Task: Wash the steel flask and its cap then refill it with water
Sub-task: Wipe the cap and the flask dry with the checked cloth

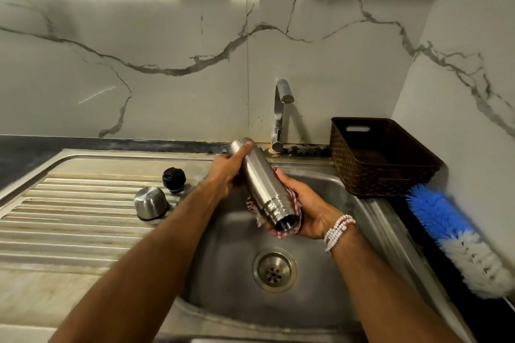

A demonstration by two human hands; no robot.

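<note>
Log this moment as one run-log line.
left hand: grips flask | right hand: cloth around flask neck | steel cap, stopper: drainboard

- steel flask [257,178]: brushed metal, satin sheen;
- steel cup cap [150,201]: same brushed metal;
- stopper [174,177]: matt black plastic;
- cloth [296,217]: checked fabric;
- sink [320,281]: dull, smeared steel;
- basket [381,159]: brown woven-look plastic;
- wall [167,36]: glossy marble

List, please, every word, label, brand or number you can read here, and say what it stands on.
None can be read.
The steel flask, steel cap, black stopper, checked cloth, brown basket and brush show no legible writing.
Any marks on the stopper's top are too small to tell.
</note>
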